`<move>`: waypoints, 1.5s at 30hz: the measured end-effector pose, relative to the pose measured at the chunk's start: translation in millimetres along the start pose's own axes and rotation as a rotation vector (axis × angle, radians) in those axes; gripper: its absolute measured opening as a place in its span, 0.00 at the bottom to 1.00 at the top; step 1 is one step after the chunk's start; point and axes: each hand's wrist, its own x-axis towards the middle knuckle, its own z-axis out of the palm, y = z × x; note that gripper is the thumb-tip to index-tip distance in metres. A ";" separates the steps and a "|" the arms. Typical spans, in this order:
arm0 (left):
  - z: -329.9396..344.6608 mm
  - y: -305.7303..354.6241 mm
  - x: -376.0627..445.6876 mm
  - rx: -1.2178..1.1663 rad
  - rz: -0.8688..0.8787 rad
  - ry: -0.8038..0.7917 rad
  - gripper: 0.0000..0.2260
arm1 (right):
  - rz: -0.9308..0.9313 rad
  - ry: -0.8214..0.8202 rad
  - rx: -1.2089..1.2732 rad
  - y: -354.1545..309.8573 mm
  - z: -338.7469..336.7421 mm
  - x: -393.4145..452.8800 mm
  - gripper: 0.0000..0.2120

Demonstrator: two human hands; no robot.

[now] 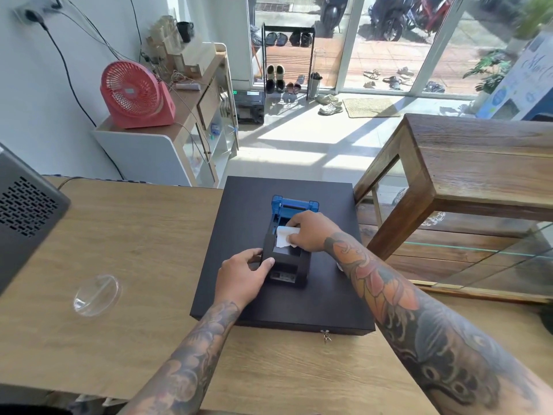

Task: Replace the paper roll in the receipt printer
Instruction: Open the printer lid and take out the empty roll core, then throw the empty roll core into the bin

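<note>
A small black receipt printer [288, 266] stands on a flat black cash drawer [329, 295]. Its blue lid [294, 204] is swung up and back, so the paper bay is exposed. My right hand [311, 230] reaches into the bay from the right and grips a white paper roll [284, 236], with a loose strip of paper hanging toward the front. My left hand [244, 275] clasps the printer's front left corner, thumb on top. Most of the roll is hidden by my fingers.
The drawer lies on a wooden counter [134, 265]; a key [326, 336] hangs from its front lock. A clear plastic dome lid [97, 295] rests at the left, a grey monitor back [27, 208] at far left. A wood-and-glass display case [466, 187] stands right.
</note>
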 end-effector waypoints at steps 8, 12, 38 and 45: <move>-3.5 -2.0 -0.8 -0.095 -0.034 0.019 0.17 | 0.027 0.305 0.293 14.2 9.7 -25.2 0.16; -8.3 8.1 0.6 -0.130 0.029 0.118 0.13 | 0.064 0.444 0.456 19.7 12.9 -41.2 0.16; 94.7 190.1 -123.3 -0.464 0.466 -0.155 0.03 | 0.177 0.974 1.109 141.7 32.3 -273.7 0.14; 193.3 248.6 -242.3 -0.432 0.531 -0.329 0.05 | 0.419 1.124 1.230 246.1 66.4 -410.0 0.12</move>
